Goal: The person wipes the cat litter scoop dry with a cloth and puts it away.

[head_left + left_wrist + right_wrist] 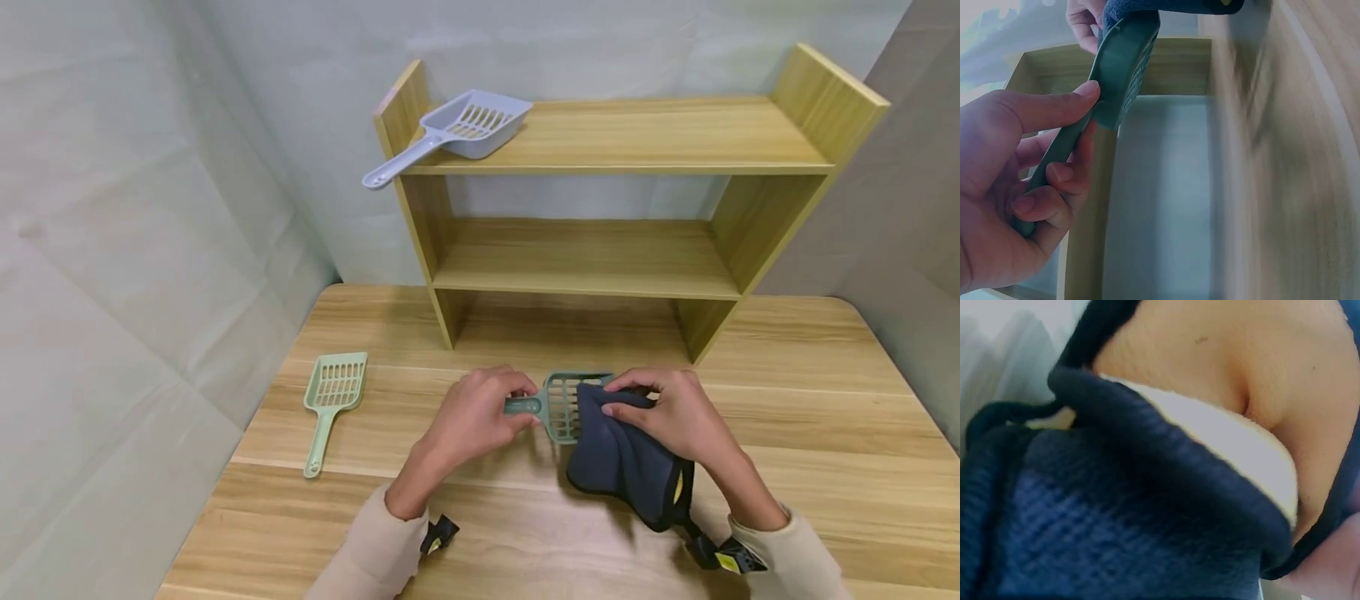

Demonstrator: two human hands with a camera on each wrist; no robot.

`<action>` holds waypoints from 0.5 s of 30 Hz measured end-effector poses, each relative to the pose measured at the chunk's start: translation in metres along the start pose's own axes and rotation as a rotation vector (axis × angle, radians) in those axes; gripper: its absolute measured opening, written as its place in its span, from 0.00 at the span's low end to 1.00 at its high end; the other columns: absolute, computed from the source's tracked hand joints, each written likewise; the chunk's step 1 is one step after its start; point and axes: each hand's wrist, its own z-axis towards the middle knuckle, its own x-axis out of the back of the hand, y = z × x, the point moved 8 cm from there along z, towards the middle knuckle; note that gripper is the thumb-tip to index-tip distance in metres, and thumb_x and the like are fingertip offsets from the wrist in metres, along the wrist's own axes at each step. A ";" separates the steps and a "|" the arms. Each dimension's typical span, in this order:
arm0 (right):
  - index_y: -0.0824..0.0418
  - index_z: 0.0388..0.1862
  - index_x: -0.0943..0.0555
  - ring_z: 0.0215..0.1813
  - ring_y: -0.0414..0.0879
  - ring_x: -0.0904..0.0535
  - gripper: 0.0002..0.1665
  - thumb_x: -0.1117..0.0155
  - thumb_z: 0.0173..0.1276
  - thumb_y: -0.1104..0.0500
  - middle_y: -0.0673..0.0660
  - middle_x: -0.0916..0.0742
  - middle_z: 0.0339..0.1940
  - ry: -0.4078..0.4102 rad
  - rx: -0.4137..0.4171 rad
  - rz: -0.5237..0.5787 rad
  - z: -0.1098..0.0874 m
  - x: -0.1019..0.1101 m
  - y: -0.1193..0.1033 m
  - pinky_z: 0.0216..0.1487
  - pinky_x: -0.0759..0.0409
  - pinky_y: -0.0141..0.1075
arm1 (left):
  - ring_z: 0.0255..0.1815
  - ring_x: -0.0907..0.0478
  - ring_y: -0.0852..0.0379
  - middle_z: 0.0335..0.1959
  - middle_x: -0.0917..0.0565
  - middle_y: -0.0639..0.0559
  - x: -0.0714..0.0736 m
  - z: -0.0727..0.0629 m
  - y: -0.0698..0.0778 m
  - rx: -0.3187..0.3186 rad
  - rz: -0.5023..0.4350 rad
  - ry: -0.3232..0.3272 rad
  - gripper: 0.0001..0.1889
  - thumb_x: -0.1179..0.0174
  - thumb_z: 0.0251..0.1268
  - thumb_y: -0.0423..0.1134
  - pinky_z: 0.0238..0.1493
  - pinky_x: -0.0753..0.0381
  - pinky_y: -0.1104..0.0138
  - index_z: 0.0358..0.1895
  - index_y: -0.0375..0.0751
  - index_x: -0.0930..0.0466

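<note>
A dark green slotted litter scoop (559, 408) is held above the table by its handle in my left hand (476, 414). In the left wrist view, the thumb presses on the handle near the scoop's head (1124, 69) and the other fingers curl round it. My right hand (678, 417) pinches a navy cloth (622, 450) with black edging, which covers the far right part of the scoop's head. Some yellow shows at the cloth's lower edge. Close up, the cloth (1116, 512) fills much of the right wrist view and hides the scoop there.
A light green slotted scoop (337, 392) lies on the table's left side. At the back stands a wooden shelf (585, 250), with a grey-lilac scoop (480, 125) on its top board, handle jutting past the left side. Black straps (438, 533) hang at the wrists.
</note>
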 end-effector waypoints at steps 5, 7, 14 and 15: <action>0.50 0.42 0.06 0.29 0.34 0.21 0.12 0.16 0.61 0.63 0.51 0.05 0.42 -0.021 -0.019 0.037 0.000 -0.012 -0.005 0.36 0.25 0.32 | 0.40 0.12 0.59 0.42 0.08 0.54 -0.004 0.001 0.002 -0.002 0.023 -0.006 0.15 0.17 0.57 0.43 0.41 0.14 0.63 0.45 0.46 0.07; 0.49 0.42 0.06 0.30 0.33 0.20 0.12 0.15 0.61 0.62 0.50 0.05 0.42 -0.023 -0.021 0.036 -0.001 -0.016 -0.006 0.37 0.24 0.31 | 0.40 0.12 0.59 0.41 0.08 0.55 -0.006 0.001 0.003 -0.006 0.031 -0.005 0.15 0.17 0.56 0.44 0.41 0.14 0.63 0.45 0.46 0.07; 0.47 0.40 0.06 0.39 0.36 0.14 0.12 0.15 0.60 0.61 0.49 0.05 0.43 -0.011 -0.033 0.041 -0.001 -0.021 -0.011 0.38 0.23 0.31 | 0.40 0.12 0.58 0.41 0.08 0.54 -0.011 0.002 0.007 -0.003 0.041 -0.003 0.15 0.17 0.57 0.45 0.40 0.14 0.63 0.46 0.47 0.07; 0.48 0.40 0.06 0.38 0.36 0.15 0.12 0.15 0.60 0.62 0.50 0.05 0.43 -0.008 -0.034 0.041 -0.001 -0.021 -0.012 0.36 0.24 0.31 | 0.40 0.12 0.58 0.41 0.08 0.54 -0.011 0.002 0.007 -0.001 0.043 -0.003 0.15 0.17 0.58 0.45 0.40 0.14 0.63 0.46 0.47 0.07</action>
